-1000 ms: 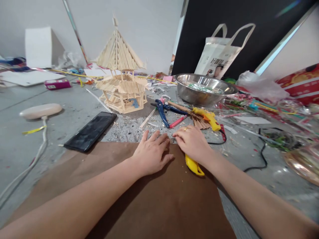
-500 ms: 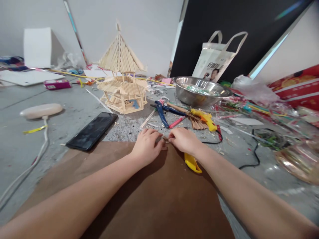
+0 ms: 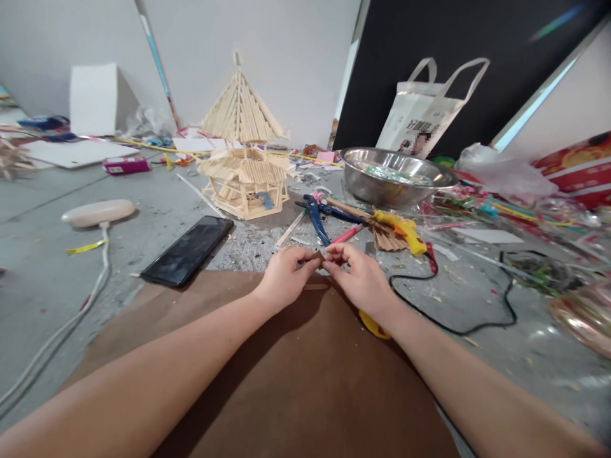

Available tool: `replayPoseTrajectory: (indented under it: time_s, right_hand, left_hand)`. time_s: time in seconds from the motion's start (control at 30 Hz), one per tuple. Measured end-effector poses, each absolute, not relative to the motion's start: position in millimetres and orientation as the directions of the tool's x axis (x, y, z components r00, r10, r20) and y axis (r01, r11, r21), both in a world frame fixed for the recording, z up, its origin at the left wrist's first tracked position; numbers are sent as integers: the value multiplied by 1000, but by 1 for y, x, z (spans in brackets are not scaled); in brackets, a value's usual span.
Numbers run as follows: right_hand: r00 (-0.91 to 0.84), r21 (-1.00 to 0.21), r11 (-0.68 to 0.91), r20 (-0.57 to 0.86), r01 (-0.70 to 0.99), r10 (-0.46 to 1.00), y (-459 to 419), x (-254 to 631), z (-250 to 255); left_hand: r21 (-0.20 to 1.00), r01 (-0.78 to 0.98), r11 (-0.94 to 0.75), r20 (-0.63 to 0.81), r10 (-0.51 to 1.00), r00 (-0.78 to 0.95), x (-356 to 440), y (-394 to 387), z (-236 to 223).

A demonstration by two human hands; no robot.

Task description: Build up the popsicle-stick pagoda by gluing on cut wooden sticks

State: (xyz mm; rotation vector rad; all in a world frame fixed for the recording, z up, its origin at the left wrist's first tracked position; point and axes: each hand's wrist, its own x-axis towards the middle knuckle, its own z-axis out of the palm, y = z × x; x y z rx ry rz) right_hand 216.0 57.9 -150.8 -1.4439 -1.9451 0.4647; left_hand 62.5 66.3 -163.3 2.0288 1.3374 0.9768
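- Turned since the earlier frame, the right hand (image 3: 360,277) now shows its thumb below curled fingers.
- Just below frame centre, a small, flat brown piece (image 3: 319,256) sits between both hands' fingertips, pinched by the left hand (image 3: 285,275) and right.

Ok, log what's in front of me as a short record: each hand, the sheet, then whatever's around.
Left hand: pinching a small brown piece
Right hand: at that piece, grip unclear
Sheet: brown, beneath both forearms
Left of hands: black phone
Beyond hands: stick-built model, blue-handled tool, yellow glue gun
Farther back: steel bowl, pale tote bag
By right wrist: yellow item, partly hidden
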Motion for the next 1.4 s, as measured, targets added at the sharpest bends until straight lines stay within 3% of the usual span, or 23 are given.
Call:
replayPoseTrajectory:
  time_s: [0.23,0.57,1.03,1.27,1.4]
  right_hand:
    - [-213,-668,276,177,691,961,60,220,-147]
    - [-204,-665,259,161,700,966,57,218,-146]
    - [-197,-511,290,228,809,953,55,217,-149]
    - [-96,-529,211,236,822,967,59,223,-147]
    - [-124,-552,262,275,791,953,60,223,-149]
  left_hand:
    - [747,533,-397,278,915,292,63,69,-167]
    - [802,495,-334,189,928,320,64,70,-165]
    - [752,554,-357,185,921,343,63,72,-168]
    - [772,531,-349,159,915,371,62,71,-166]
    - [780,519,-351,164,914,372,62,71,-167]
